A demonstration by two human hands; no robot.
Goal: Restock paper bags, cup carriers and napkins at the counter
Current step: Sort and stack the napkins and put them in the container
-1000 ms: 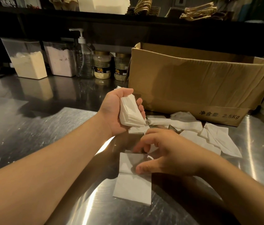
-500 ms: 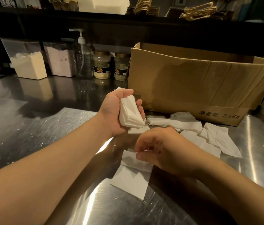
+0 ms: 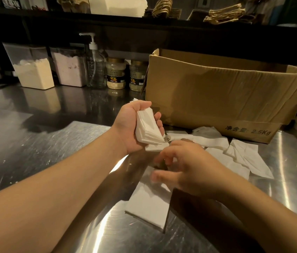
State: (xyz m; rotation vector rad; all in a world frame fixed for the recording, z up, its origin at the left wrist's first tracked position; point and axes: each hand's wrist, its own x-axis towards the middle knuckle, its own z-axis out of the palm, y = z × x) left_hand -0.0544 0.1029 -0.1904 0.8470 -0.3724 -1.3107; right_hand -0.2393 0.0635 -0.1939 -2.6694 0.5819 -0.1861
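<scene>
Left hand (image 3: 133, 128) is gripping a stack of folded white paper napkins (image 3: 148, 127), gathering them. Right hand (image 3: 189, 168), blurred, is hovering, fingers loosely curled, over a loose white napkin (image 3: 147, 203) lying near on the steel counter (image 3: 34, 147), probably next.

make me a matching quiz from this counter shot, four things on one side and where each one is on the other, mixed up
Things:
1. napkin stack
2. cardboard box
3. pump bottle
4. loose napkin

Places:
A. back of the counter, left of two jars
B. flat on the steel, below the right hand
C. gripped in the left hand
D. behind the scattered napkins, on the right

Pairs: 1-C, 2-D, 3-A, 4-B
</scene>
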